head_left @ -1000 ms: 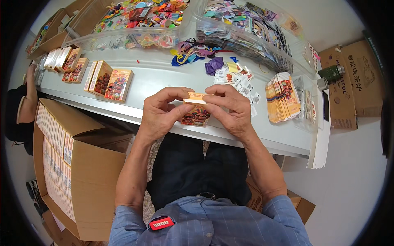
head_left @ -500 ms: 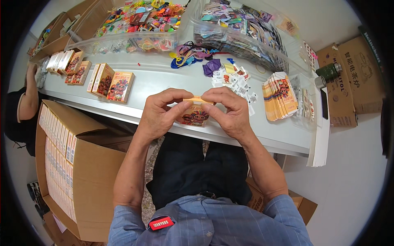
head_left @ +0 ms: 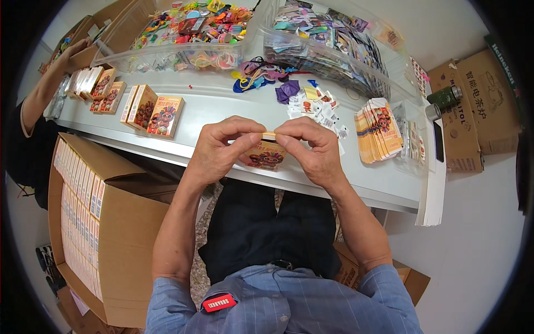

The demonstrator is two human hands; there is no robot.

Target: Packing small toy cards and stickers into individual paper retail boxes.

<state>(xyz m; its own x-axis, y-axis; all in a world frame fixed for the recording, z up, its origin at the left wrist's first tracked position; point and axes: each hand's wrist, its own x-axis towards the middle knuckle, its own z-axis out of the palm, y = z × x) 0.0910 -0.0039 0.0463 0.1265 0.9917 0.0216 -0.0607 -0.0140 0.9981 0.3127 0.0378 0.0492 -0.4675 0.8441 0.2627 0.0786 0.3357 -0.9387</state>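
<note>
Both hands pinch the top flap of a small orange card box (head_left: 265,156) at the table's front edge. My left hand (head_left: 218,149) has thumb and fingertips closed on the flap's left end. At its right end, my right hand (head_left: 312,150) grips the same flap between thumb and fingers. A cartoon figure is printed on the box's front, which faces me. Left of my hands stand several finished-looking boxes (head_left: 165,116). To the right lies a fanned stack of flat orange cartons (head_left: 379,131). Small white printed packets (head_left: 320,111) are scattered behind my right hand.
Behind are clear bins of colourful trinkets (head_left: 207,58) and of shiny cards (head_left: 328,58). Purple and yellow pieces (head_left: 287,91) lie before them. A large carton (head_left: 130,245) packed with boxes stands at lower left. Another person's arm (head_left: 45,83) is at far left. A green flask (head_left: 445,97) is at right.
The top flap has tilted up, showing a dark gap beneath it, while my hands stay nearly in place. The other person's arm at far left has reached up and farther over the table.
</note>
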